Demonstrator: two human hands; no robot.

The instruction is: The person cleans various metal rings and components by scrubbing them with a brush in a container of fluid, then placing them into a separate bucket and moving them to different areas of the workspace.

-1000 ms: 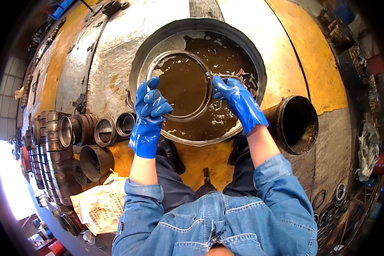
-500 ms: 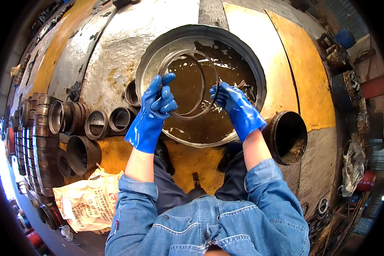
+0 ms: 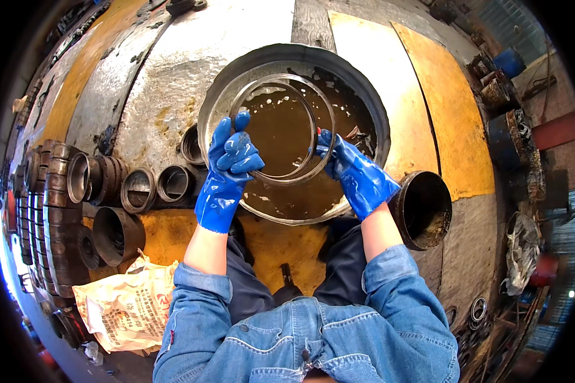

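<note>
My left hand (image 3: 230, 159), in a wet blue rubber glove, is closed on the left side of a thin, wide metal ring (image 3: 287, 77). Two round edges show, and I cannot tell whether it is one ring or a pair. My right hand (image 3: 358, 167), gloved alike, has its fingers curled at the ring's right side; a small red spot shows by the fingertips, too small to name. The ring is held tilted above a large round metal basin (image 3: 211, 96) of murky brown liquid (image 3: 281, 137). Some scraps (image 3: 361, 137) lie at the basin's right.
An open, dark cylinder (image 3: 421, 210) stands right of the basin. To the left are several metal rings and sleeves (image 3: 138, 190), a wider cup-shaped part (image 3: 118, 236) and stacked ribbed parts (image 3: 64, 217). A printed paper sack (image 3: 128, 306) lies by my left arm. Metal plates (image 3: 191, 70) cover the floor.
The ring has turned in my hands, and its face shows more openly. My right fingers have shifted at its right side. The whole view has moved slightly.
</note>
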